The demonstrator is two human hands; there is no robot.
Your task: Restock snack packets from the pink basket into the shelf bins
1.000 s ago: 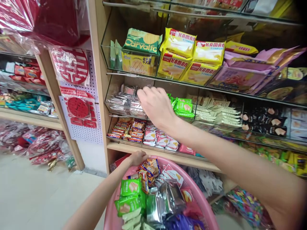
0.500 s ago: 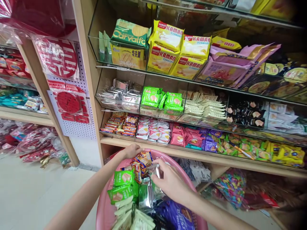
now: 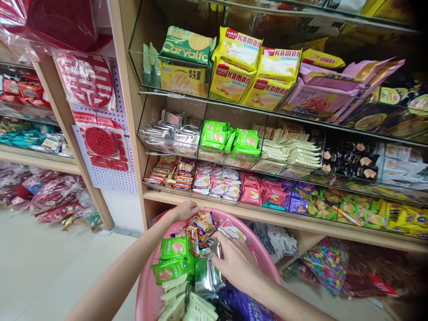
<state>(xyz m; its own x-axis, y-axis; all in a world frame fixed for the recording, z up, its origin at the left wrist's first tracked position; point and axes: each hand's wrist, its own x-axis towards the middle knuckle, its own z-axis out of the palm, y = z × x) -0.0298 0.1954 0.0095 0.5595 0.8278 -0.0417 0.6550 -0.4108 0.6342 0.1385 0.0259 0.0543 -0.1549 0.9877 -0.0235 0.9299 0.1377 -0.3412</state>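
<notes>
A pink plastic basket [image 3: 144, 285] filled with wrapped snacks stands below the shelves. My left hand [image 3: 186, 211] is closed on its far rim. My right hand [image 3: 234, 258] is inside, its thumb and fingers closed on silver packets [image 3: 207, 273]. Beside them lie orange-and-blue packets [image 3: 203, 224], green packets [image 3: 174, 248], pale cream packets [image 3: 174, 296] and a dark purple packet [image 3: 245, 305]. White-and-pink packets [image 3: 232, 231] show behind my right hand.
Shelf bins hold silver packets [image 3: 174, 133], green packets [image 3: 214, 133], yellow packs [image 3: 239, 47] and pink packets [image 3: 251, 191]. A wooden shelf edge [image 3: 267, 214] runs just beyond the basket. Red decorations [image 3: 100, 141] hang at the left.
My right hand has moved slightly down and closed more around the silver packets, uncovering the white-and-pink ones behind. The shelves have shifted slightly right in view. My left hand stays on the rim.
</notes>
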